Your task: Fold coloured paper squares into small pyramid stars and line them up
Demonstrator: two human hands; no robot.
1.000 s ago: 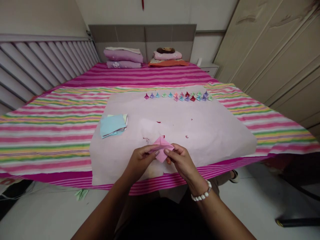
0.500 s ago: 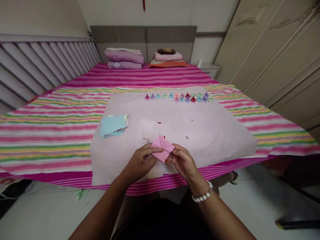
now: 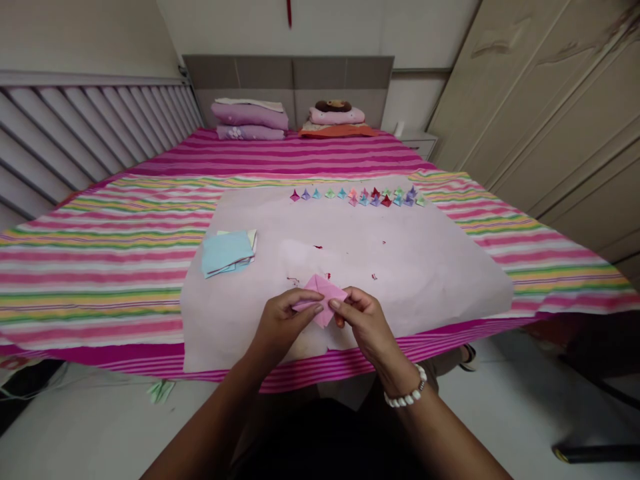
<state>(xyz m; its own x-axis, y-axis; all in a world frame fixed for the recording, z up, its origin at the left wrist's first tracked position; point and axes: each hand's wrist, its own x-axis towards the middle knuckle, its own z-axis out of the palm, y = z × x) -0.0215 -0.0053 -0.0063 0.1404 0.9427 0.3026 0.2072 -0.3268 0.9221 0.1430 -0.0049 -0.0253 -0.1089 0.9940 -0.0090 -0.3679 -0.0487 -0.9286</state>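
A bedroom fills the head view: a wide bed under a striped cotton cover (image 3: pixel 100 267) in pink, white, green and yellow bands, a grey panelled headboard (image 3: pixel 290 80) behind it, slatted grey wall panelling (image 3: pixel 75 133) on the left and pale wooden wardrobe doors (image 3: pixel 540 113) on the right. Folded lilac and pink bedding (image 3: pixel 250 119) is stacked against the headboard. A large sheet of smooth pale pink paper (image 3: pixel 425 267) lies flat over the near part of the cover, with a few tiny red scraps on it. Along its far edge runs a row of small pointed folded paper shapes (image 3: pixel 360 195) in purple, blue, green, pink and red. Towards its left edge lies a loose stack of square paper sheets, light blue on top (image 3: pixel 227 252).

Just above the near edge of the big sheet, the left hand (image 3: pixel 283 320) and the right hand (image 3: pixel 363 320) meet, both pinching a small creased pink paper square (image 3: pixel 323 293) between thumb and fingertips from either side. A white beaded bracelet (image 3: pixel 406 393) circles the right wrist.
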